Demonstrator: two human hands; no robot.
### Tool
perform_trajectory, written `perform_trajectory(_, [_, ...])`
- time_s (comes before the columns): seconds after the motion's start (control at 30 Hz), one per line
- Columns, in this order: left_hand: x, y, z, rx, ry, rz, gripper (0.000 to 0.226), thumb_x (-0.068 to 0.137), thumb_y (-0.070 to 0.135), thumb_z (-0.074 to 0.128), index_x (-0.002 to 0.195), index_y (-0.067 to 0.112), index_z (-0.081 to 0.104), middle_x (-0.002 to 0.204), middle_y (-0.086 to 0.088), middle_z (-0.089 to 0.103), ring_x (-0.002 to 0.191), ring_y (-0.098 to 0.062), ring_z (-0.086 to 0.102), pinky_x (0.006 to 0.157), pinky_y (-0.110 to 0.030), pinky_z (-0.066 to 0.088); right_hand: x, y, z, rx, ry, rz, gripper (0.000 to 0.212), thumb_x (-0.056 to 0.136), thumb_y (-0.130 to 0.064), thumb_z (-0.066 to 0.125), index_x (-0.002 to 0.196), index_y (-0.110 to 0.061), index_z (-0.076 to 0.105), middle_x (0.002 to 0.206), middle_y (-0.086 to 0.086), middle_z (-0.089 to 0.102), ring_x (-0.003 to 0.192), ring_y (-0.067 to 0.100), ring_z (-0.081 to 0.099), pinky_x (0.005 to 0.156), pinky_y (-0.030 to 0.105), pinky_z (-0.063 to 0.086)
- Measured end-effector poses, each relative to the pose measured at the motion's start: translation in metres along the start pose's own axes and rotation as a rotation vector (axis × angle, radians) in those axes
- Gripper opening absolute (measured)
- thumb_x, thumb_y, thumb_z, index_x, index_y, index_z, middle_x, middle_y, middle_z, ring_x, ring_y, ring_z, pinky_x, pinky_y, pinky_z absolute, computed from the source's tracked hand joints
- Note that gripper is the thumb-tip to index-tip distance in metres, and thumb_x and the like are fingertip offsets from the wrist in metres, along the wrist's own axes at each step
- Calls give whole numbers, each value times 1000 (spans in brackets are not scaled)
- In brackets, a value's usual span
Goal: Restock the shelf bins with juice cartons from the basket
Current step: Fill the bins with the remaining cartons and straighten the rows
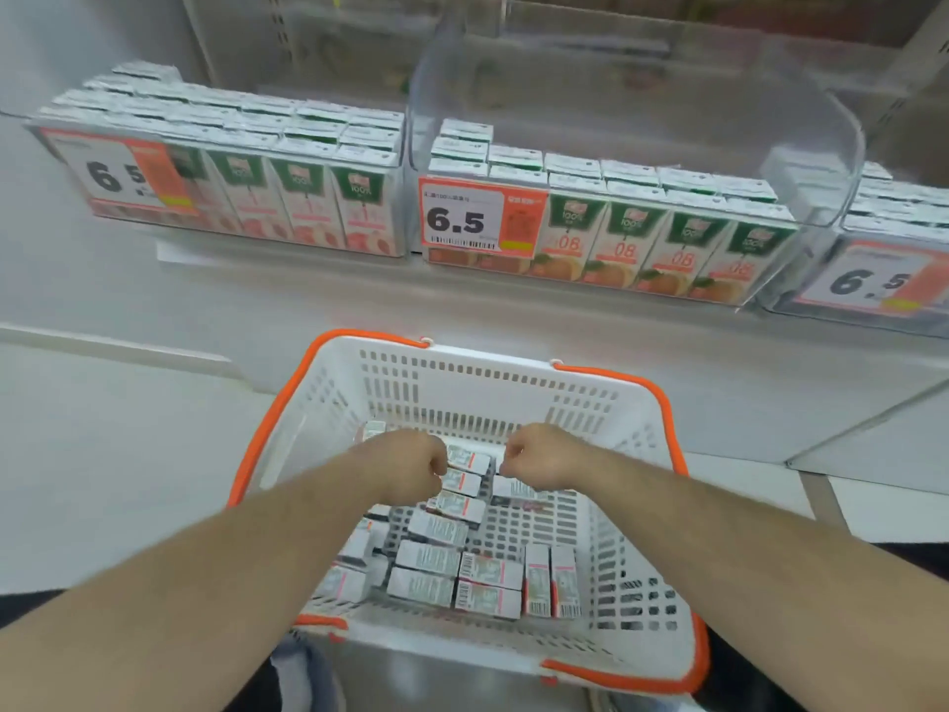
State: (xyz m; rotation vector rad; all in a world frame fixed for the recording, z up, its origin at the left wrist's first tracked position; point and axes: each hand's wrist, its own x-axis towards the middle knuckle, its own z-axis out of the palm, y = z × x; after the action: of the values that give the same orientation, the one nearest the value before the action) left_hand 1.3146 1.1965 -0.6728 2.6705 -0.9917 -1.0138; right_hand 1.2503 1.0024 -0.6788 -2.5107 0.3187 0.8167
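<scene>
Spanning the top of the view, the shelf (308, 300) carries 3 clear plastic bins. The middle bin (801, 161) holds orange-printed cartons behind a 6.5 price tag (459, 218), with plain free room above and behind its rows. The left bin (395, 197) looks packed level with pink-printed cartons, and the right bin (852, 280) is cut off at the frame edge.

Below sits the white basket (488, 388) with orange handles, slightly tilted toward the camera. Loose juice cartons (436, 557) lie flat in it, mostly along its left and near sides, some overlapping at angles.

Both hands are down inside, at the far end of the pile. The left hand (411, 465) is curled against the end of a carton (470, 460), though the fingers themselves are hidden, so I cannot tell whether it truly grips. The right hand (534, 454) is curled just beside another carton (518, 489), and its hold cannot be told either.

Risks from here:
- The cartons show pink side trim, so they may belong in the left bin, which looks full; dropping them in the roomier middle bin would mix flavours.
- Lifting from an overlapping heap could drag a neighbour up and spill it.
- A shallow end pinch may let a carton slip.
- The raised bin front could catch a carton carried in low.
</scene>
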Motion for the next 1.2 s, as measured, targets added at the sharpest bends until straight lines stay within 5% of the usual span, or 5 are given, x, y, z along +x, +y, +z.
perform_trajectory(0.3, [53, -14, 88, -156, -115, -227, 34, 91, 25, 55, 124, 18, 56, 124, -4, 58, 103, -21, 59, 84, -35, 52, 30, 67, 72, 3, -215, 266, 28, 91, -14, 47, 64, -13, 43, 73, 2, 49, 57, 13, 43, 49, 25, 34])
perform_trajectory(0.4, [68, -16, 105, -208, -60, -379, 55, 83, 34, 62, 132, 17, 46, 133, -9, 43, 112, -25, 52, 89, -39, 52, 44, 75, 86, 112, -79, 345, 9, 84, -15, 51, 90, -10, 57, 108, 9, 61, 78, 18, 59, 66, 28, 52])
perform_trajectory(0.53, [88, 0, 125, -196, -52, -531, 95, 72, 62, 69, 142, 17, 23, 149, -13, 18, 128, -32, 42, 91, -40, 50, 62, 84, 91, 133, 82, 415, 66, 82, -22, 58, 144, -15, 35, 140, 11, 41, 112, 29, 57, 88, 38, 54])
perform_trajectory(0.87, [101, -10, 130, -322, -27, -554, 86, 69, 56, 70, 134, 20, 27, 135, -7, 38, 113, -28, 52, 81, -36, 50, 100, 67, 110, 432, 124, 688, 145, 49, -82, 70, 152, -31, -19, 147, 11, 46, 112, 29, 62, 82, 35, 54])
perform_trajectory(1.2, [70, -24, 36, -1425, -153, -606, 31, 90, 46, 46, 86, 16, 56, 76, -7, 69, 74, -24, 61, 78, -33, 48, 71, 80, 83, 1023, 176, 804, 66, 80, -48, 67, 130, -8, 49, 88, 4, 62, 84, 25, 64, 72, 35, 49])
